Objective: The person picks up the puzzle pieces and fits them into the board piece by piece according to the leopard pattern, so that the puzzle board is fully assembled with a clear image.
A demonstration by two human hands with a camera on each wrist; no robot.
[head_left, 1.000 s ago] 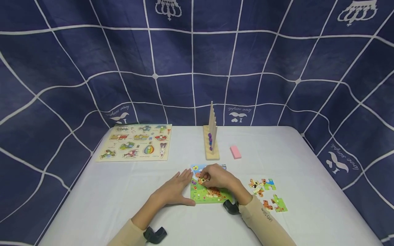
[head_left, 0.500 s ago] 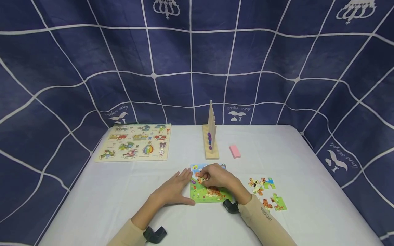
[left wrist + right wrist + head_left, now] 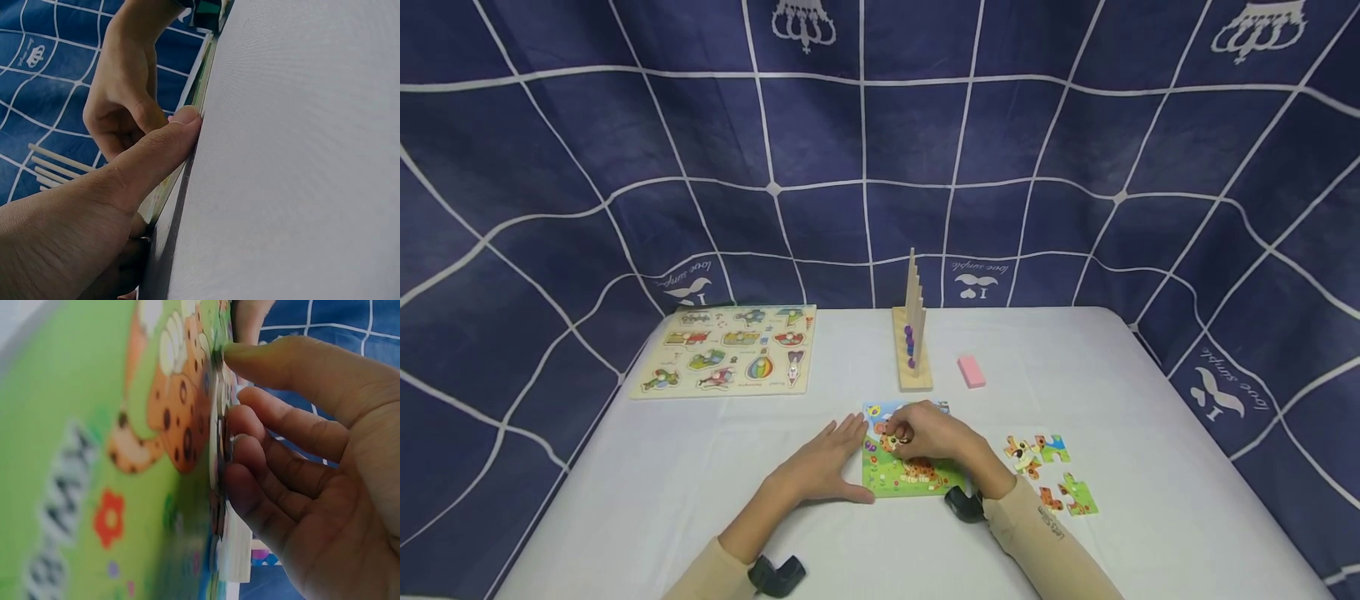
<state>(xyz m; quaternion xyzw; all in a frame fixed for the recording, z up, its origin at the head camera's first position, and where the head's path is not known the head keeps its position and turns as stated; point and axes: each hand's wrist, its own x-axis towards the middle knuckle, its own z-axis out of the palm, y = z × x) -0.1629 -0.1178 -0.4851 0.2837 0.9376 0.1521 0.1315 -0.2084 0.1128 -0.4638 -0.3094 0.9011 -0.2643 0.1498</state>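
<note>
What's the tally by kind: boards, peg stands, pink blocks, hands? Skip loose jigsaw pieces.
Jigsaw board and vehicle board: 2
Peg stand: 1
Pink block: 1
Left hand and right hand: 2
Total: 6

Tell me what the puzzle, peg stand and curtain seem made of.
Puzzle: cardboard or thin wood, unclear which; smooth printed face, thin edge.
Peg stand: likely bare wood, matte; pale tan base and pegs.
Curtain: apparently matte fabric; its printed lines ripple softly.

Blurred board lettering (image 3: 60, 509) in right wrist view
</note>
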